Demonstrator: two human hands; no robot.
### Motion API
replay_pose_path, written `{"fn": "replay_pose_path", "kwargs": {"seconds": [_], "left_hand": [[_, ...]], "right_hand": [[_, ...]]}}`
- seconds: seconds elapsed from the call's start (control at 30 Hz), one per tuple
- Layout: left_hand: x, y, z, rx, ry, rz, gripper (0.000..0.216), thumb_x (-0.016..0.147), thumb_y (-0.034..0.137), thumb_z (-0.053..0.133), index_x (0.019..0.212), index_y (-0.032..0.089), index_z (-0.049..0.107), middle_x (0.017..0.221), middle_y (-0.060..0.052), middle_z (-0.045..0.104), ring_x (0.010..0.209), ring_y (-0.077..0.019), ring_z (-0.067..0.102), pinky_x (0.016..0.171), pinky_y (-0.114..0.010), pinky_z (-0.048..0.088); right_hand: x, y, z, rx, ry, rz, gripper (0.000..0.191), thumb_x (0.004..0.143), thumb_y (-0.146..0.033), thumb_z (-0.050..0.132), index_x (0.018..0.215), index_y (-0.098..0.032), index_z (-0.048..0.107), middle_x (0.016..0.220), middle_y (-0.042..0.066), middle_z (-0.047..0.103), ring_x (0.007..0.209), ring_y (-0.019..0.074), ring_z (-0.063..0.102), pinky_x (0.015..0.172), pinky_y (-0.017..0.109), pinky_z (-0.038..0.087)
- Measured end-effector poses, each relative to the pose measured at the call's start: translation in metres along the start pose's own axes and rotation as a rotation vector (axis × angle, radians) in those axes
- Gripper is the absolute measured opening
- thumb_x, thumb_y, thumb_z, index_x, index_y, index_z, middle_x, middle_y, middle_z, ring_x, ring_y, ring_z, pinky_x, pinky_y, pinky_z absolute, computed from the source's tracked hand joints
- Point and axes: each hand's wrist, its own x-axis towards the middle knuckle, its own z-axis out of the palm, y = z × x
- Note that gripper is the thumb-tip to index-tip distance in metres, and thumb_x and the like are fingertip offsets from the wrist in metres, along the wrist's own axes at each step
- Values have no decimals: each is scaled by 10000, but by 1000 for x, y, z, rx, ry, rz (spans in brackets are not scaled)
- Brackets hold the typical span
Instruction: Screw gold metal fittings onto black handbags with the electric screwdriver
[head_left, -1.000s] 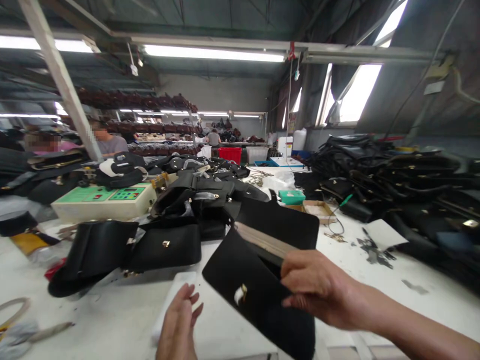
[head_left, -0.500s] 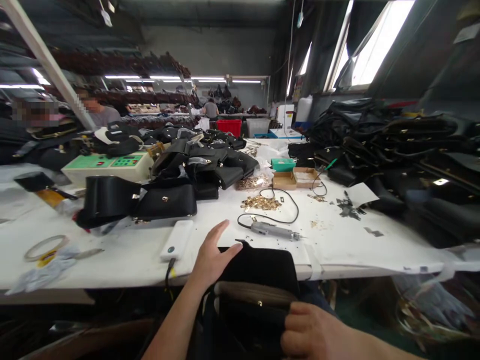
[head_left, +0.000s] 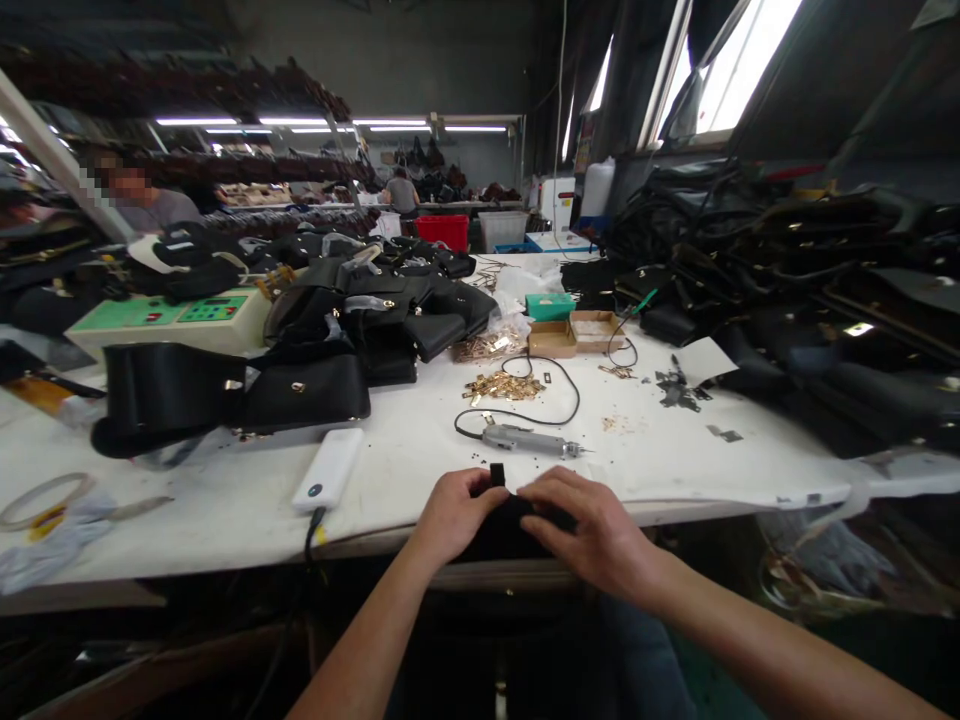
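A black handbag (head_left: pixel 480 640) rests in my lap against the front edge of the table, its flap (head_left: pixel 517 530) raised. My left hand (head_left: pixel 457 515) pinches the flap's upper edge beside a small black tab (head_left: pixel 497 474) that sticks up. My right hand (head_left: pixel 600 525) is at the flap's other side, thumb and fingers parted with black material showing between them. Whether it grips the flap I cannot tell. Below, a small metal fitting (head_left: pixel 501 690) shows on the dark bag front. Just past my hands lies a grey electric screwdriver (head_left: pixel 529 440) with its cord.
Gold metal pieces (head_left: pixel 502 386) lie heaped beyond the screwdriver, near cardboard boxes (head_left: pixel 551 340). A white power bank (head_left: pixel 328 470) with a cable sits left. Black bags (head_left: pixel 307 395) crowd the left, and more bags (head_left: pixel 810 310) are piled right. Co-workers appear in the background.
My right hand has come up from the bag's lower right to the flap's top edge. My left hand has moved from spread fingers to a pinch. The view has shifted slightly.
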Motion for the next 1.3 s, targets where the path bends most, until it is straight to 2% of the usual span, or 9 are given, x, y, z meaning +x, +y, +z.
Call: {"fn": "replay_pose_path", "kwargs": {"seconds": [0.1,0.2,0.33,0.53,0.73,0.87,0.97,1.13,1.3], "left_hand": [[-4,-3,11,19,-8,2,284,866,436,639,886,188,776,864,-16,778,844,-243,694,783,-310,505],[-7,-12,18,45,2,3,343,899,473,595,911,193,794,912,-34,792,900,-267,704,833,-323,507],[-7,-23,18,5,-17,0,349,920,444,566,992,201,806,947,-31,796,928,-260,712,844,-307,503],[-2,-26,13,35,-13,-60,303,879,357,567,984,215,813,868,-19,787,870,-244,699,766,-285,493],[0,-27,12,-22,-36,-87,275,862,334,588,979,237,817,840,-2,781,879,-232,704,717,-267,472],[-2,-30,10,-20,-3,-47,250,889,409,616,954,275,816,903,7,790,881,-217,711,778,-275,480],[-5,-35,8,35,22,18,226,911,413,615,978,311,806,986,15,791,948,-211,706,878,-285,473],[-8,-42,8,107,14,86,240,942,403,574,1032,351,791,1017,22,787,980,-215,697,922,-313,467],[-4,-45,9,68,22,85,215,923,377,599,1008,341,794,1000,23,788,963,-203,708,916,-296,490]], "right_hand": [[31,13,11,-2,73,124,259,913,-328,693,1153,-236,729,1048,84,716,876,206,672,806,334,529],[45,18,19,42,-66,192,186,906,-336,702,1037,-228,776,984,66,742,871,210,676,799,320,519],[44,20,24,120,-183,232,280,996,-293,553,866,-200,783,848,42,723,834,179,665,777,284,488],[39,29,32,70,-117,328,190,846,-149,697,971,-256,793,937,11,720,931,181,663,848,278,465],[44,23,33,74,-144,331,85,837,-141,681,845,-221,707,867,-14,679,830,152,629,740,254,431],[42,19,11,196,-82,328,104,925,-283,632,849,-216,655,850,-5,654,808,157,603,742,259,443],[30,28,-29,172,-21,479,207,960,-405,578,889,-225,651,813,5,675,787,174,615,732,271,460],[-3,56,-97,-284,-456,692,128,816,-291,681,887,-248,778,821,45,749,769,225,669,717,307,477],[37,64,-88,-301,-348,508,261,909,-377,611,1067,-256,780,959,64,769,833,212,688,755,295,509]]}}
